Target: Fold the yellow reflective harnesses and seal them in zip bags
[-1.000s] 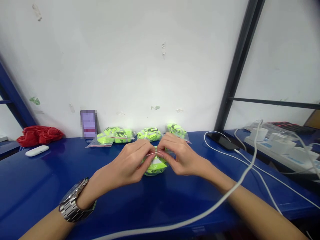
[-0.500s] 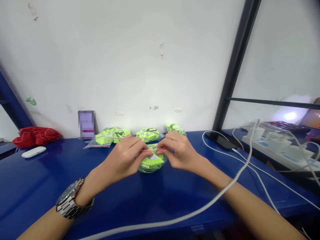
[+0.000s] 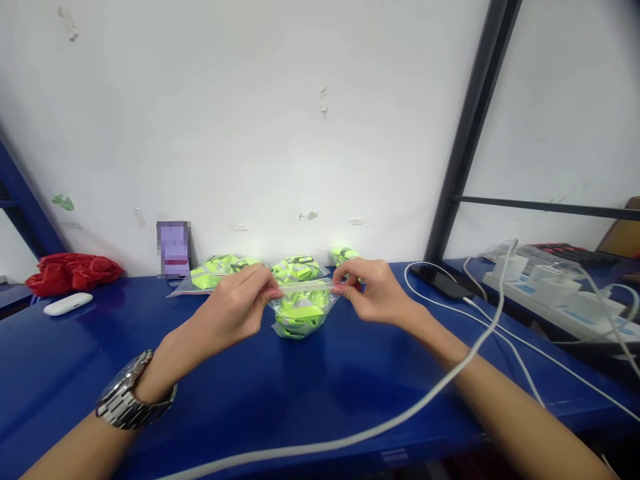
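Between my hands is a clear zip bag (image 3: 301,313) with a folded neon-yellow item with grey reflective strips inside, probably a safety vest. My left hand (image 3: 239,300) pinches the left end of the bag's top edge. At the opposite end, my right hand (image 3: 373,290) pinches the same edge between thumb and fingers. That edge is stretched straight, and the bag's filled part hangs below it, over the blue table (image 3: 320,400). A metal watch (image 3: 134,393) is on my left wrist.
Along the wall lie more bagged neon-yellow bundles (image 3: 220,270). Left are a red plastic bag (image 3: 75,272), a white earbud case (image 3: 68,304) and a propped phone (image 3: 174,250). Right are a black phone (image 3: 443,280) and a power strip (image 3: 560,293). A white cable (image 3: 380,427) crosses the foreground.
My hands have moved apart, from the middle of the bag's top edge out to its two ends. The edge is now pulled taut and more of the bag shows.
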A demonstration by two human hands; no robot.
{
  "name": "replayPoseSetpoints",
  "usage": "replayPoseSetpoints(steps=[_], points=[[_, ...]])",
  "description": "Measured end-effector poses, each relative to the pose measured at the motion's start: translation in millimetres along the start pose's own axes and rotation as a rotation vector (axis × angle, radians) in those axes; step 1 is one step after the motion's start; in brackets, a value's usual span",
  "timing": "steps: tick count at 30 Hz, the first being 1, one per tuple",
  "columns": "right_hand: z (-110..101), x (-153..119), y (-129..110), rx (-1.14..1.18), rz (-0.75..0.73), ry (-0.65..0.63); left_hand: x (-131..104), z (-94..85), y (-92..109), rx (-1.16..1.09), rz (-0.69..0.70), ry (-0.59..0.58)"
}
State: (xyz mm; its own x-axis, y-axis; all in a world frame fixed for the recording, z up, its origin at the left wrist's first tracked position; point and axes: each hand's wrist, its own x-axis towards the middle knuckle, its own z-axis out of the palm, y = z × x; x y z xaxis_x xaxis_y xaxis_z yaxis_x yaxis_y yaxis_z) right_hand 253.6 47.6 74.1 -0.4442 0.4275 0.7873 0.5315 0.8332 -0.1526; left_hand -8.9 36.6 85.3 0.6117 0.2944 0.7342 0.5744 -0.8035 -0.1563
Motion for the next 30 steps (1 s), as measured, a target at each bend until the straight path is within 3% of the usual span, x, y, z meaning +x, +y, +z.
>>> replayPoseSetpoints(steps=[3, 8, 10, 13, 17, 19, 21, 23, 26, 28, 30], points=[[-1, 2, -13, -0.026, -0.019, -0.038, -3, 7.2, 5, -0.012, 0.051, 0.056], [9, 1, -28, -0.036, -0.018, -0.428, -6, 17.7, 14, -0.043, 0.15, 0.035], [10, 1, -23, 0.033, 0.057, -0.488, -6, 18.3, 9, -0.05, 0.126, 0.047], [4, 5, 0, 0.092, 0.204, -0.294, -8, 17.4, -15, 0.03, -0.051, 0.092], [-10, 3, 54, -0.186, 0.297, 0.219, -23, 20.4, -70, 0.234, -0.432, -0.005], [-13, -7, 83, -0.343, 0.343, 0.277, -37, 22.9, -98, 0.396, -0.598, -0.098], [-11, -22, 108, -0.477, 0.473, 0.174, -54, 24.1, -121, 0.548, -0.734, -0.208], [-6, -37, 124, -0.591, 0.681, -0.102, -70, 23.4, -136, 0.579, -0.788, -0.36], [2, -50, 132, -0.588, 0.723, -0.245, -86, 21.0, -146, 0.484, -0.771, -0.597], [5, -50, 131, -0.574, 0.707, -0.267, -91, 20.4, -146, 0.468, -0.751, -0.628], [6, -45, 128, -0.576, 0.709, -0.266, -92, 20.9, -145, 0.497, -0.735, -0.557]])
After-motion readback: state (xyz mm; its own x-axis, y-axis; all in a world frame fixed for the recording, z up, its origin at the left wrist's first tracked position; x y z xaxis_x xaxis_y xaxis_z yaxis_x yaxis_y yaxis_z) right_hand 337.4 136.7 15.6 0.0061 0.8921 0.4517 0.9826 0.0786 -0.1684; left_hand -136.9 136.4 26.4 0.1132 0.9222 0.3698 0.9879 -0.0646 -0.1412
